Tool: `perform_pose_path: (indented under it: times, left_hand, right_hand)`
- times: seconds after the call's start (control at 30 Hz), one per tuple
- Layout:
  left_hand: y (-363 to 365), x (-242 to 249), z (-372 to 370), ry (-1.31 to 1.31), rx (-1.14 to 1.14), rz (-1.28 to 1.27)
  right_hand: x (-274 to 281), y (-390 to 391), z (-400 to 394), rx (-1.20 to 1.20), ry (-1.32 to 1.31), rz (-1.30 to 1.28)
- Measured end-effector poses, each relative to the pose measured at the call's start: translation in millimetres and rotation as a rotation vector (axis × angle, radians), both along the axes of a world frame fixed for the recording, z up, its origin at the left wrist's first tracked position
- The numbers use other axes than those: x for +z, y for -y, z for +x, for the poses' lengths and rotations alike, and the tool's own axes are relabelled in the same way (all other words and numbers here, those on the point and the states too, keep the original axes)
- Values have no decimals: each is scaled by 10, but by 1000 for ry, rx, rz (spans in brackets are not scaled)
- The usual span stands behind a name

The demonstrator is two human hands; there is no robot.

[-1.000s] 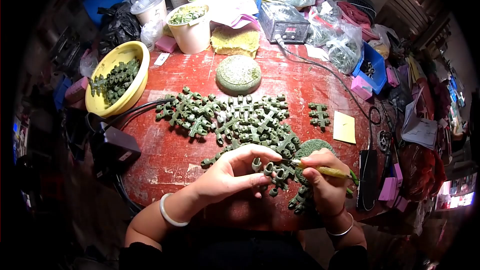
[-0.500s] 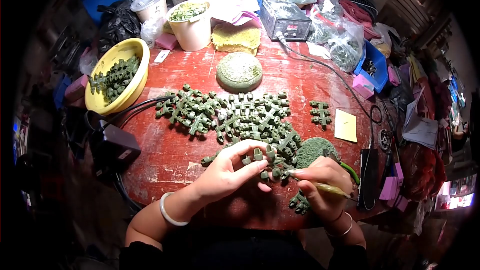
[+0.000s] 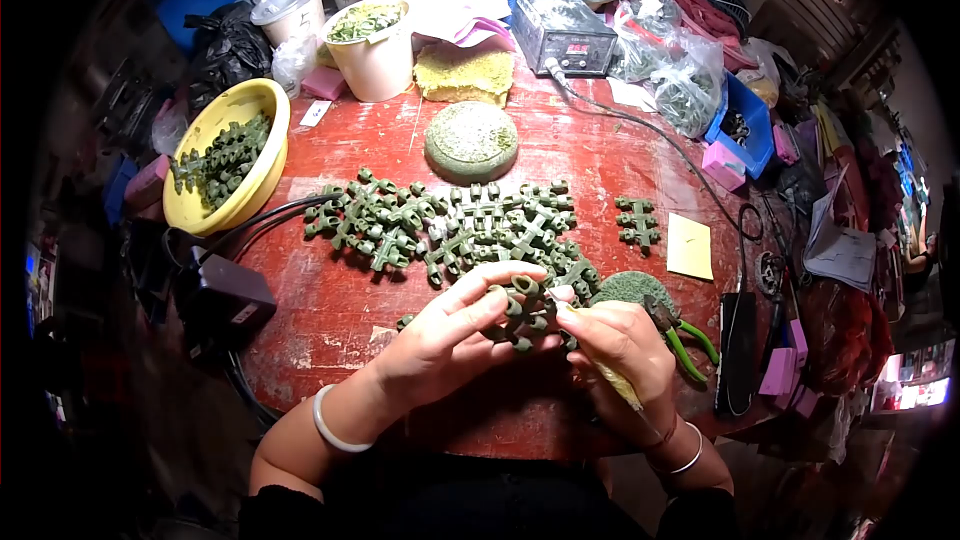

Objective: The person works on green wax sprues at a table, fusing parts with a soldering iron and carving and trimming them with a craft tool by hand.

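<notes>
My left hand (image 3: 432, 345) is closed around a dark green piece (image 3: 522, 308) with several short, hollow, cup-like stubs. My right hand (image 3: 635, 350) pinches a pen-like tool with a yellowish handle (image 3: 622, 387). Its tip is at the right side of the green piece, partly hidden by my fingers. Just beyond my hands lies a pile of similar green branched pieces (image 3: 480, 225). A round green pad (image 3: 622, 287) and green-handled pliers (image 3: 692, 350) are beside my right hand. Farther right sits one separate branched piece (image 3: 637, 223).
A yellow basin (image 3: 280, 150) with more green pieces stands at the left, near a dark box (image 3: 235, 290). Behind the pile are a round green-speckled block (image 3: 471, 143), a sponge (image 3: 465, 73) and a white bucket (image 3: 375, 65). A cable runs from a display box (image 3: 565, 35).
The held green piece has been turned and raised slightly, with its cups facing differently. My right hand has moved up and left, uncovering more of the pliers. The view has shifted a little.
</notes>
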State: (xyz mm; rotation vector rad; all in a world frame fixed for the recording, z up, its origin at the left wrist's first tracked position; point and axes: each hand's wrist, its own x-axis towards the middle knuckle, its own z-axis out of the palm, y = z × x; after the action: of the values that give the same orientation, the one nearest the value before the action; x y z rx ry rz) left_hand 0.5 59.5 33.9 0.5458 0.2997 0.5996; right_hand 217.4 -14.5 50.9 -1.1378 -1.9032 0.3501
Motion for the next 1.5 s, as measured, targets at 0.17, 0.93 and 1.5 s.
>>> perform_pose_path:
  times: [0.17, 0.93, 1.5]
  left_hand:
    - [0, -116, -55, -31, -75, 108]
    - [26, -41, 15, -45, 54, 243]
    - [29, -53, 48, -132, 198, 682]
  right_hand:
    - [15, 9, 38, 37, -57, -30]
    - [28, 79, 88, 97, -232, -150]
    - [1, 106, 117, 128, -628, -323]
